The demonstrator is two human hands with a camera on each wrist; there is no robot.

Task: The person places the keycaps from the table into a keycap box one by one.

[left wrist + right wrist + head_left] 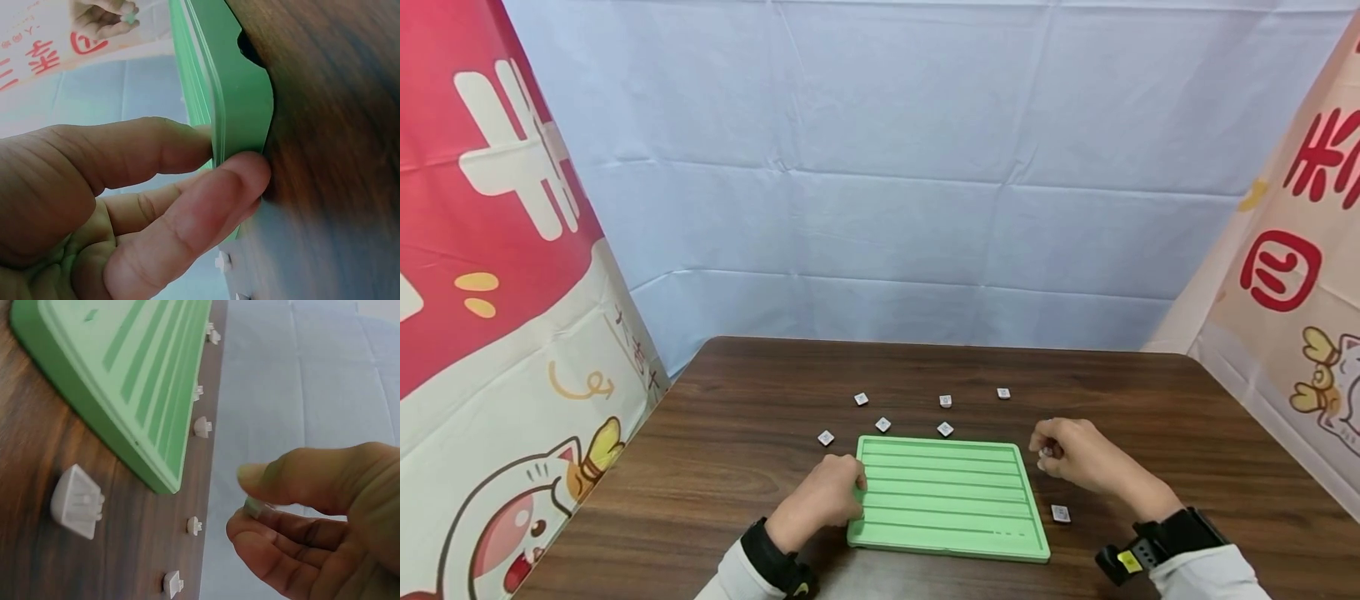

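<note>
The green tray point(951, 504) lies on the table point(737, 417), its left rim pinched by the left hand point(829, 493); it looks light and stiff, best held there. The right hand point(1078, 457) pinches a small piece point(254, 507), probably hard and slippery. Keycaps point(945, 429) crowd the far edge; room widens rightward.

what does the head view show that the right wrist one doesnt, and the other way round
Only the head view shows the left hand holding the left edge of the green tray, the black wristbands and the printed cloths at both sides.

Only the right wrist view makes out the prongs on the nearest white piece.

Both show the green tray, the right hand holding a small pale piece, white pieces on the brown table and the pale blue cloth.
</note>
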